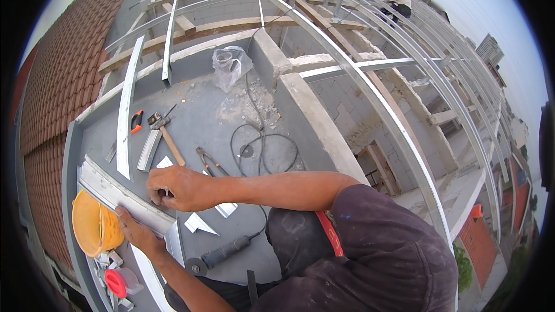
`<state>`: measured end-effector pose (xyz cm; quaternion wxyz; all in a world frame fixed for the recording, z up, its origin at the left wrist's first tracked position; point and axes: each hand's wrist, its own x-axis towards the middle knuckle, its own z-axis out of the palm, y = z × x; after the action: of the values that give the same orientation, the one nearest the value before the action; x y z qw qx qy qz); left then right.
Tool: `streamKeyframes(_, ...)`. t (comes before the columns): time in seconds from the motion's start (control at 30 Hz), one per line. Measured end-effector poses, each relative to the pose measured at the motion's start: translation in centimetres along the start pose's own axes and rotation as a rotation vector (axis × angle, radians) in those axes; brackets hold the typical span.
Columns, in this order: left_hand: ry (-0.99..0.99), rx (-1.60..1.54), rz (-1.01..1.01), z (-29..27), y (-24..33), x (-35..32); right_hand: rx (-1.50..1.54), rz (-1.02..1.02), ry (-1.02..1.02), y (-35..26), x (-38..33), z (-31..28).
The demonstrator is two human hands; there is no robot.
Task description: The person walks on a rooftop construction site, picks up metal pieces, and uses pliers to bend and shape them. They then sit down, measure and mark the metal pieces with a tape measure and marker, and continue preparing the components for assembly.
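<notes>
A length of silvery metal channel (127,196) lies slantwise at the lower left. My left hand (139,234) grips its near edge, fingertips on the metal. Just above the channel's right end, my right hand (182,189) is closed in a fist; a small pale tip shows between the fingers, too small to name. An angle grinder (228,251) rests on the grey floor near my knee, its disc toward the left arm. Cut metal offcuts (199,223) lie beside it. A yellow bucket (92,225) stands next to my left hand.
Beyond my hands lie a hammer (172,145), pincers (211,162), an orange-handled saw (136,121) and a looped black cable (261,138). A plastic bag (231,66) sits near the low wall (315,118). Metal roof beams (370,92) run overhead right; another person (399,0) is far off.
</notes>
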<state>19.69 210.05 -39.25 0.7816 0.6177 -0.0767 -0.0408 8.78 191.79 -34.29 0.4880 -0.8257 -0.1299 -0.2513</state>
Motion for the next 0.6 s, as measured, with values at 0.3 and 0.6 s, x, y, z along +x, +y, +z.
streamKeyframes(0.3,-0.073,0.073,0.017,-0.4,-0.4,0.0,0.109,0.492,-0.141,-0.9,0.3,-0.9)
streamKeyframes(0.6,-0.144,-0.015,-0.044,-0.5,-0.3,0.6,0.036,0.140,-0.061,-0.1,0.8,-0.5)
